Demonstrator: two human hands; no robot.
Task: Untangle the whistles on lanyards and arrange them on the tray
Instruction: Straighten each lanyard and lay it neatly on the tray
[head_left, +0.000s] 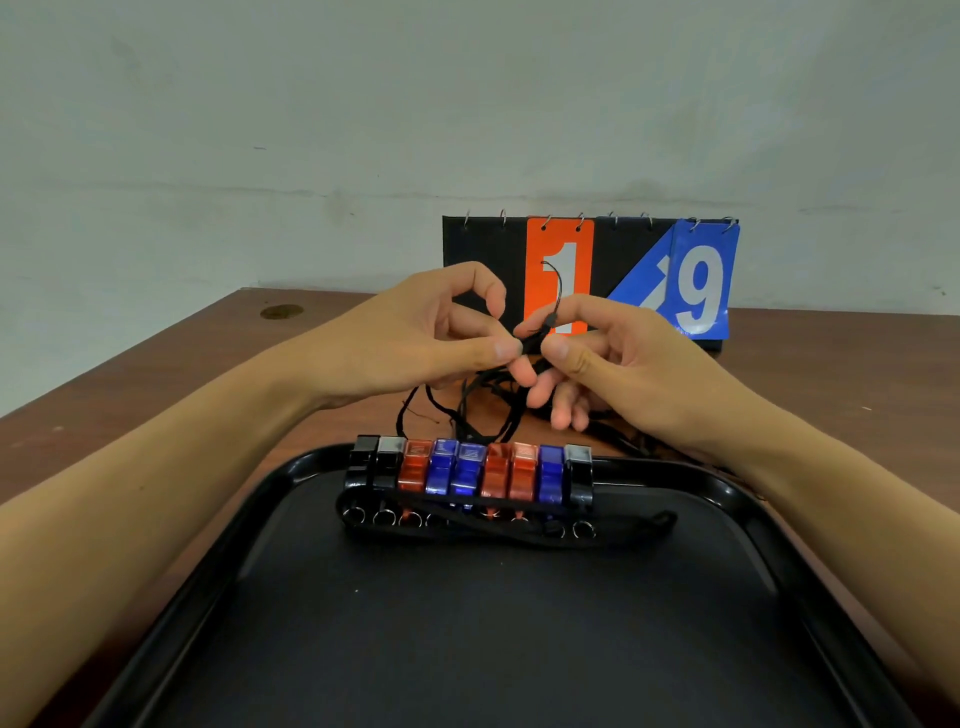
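Several whistles (470, 472), black, red and blue, stand side by side in a row along the far rim of the black tray (467, 623). Their split rings and a flat black lanyard (613, 525) lie in front of them on the tray. Above the table behind the tray, my left hand (436, 338) and my right hand (613, 358) meet and pinch the same black lanyard cord (530, 345) between thumb and fingers. A thin end of the cord sticks up between them. More tangled black lanyards (457, 410) hang and lie below my hands.
A flip scoreboard (587, 270) showing an orange 1 and a blue 9 stands behind my hands near the wall. The brown table (156, 374) reaches to the wall, with a round dark mark at far left.
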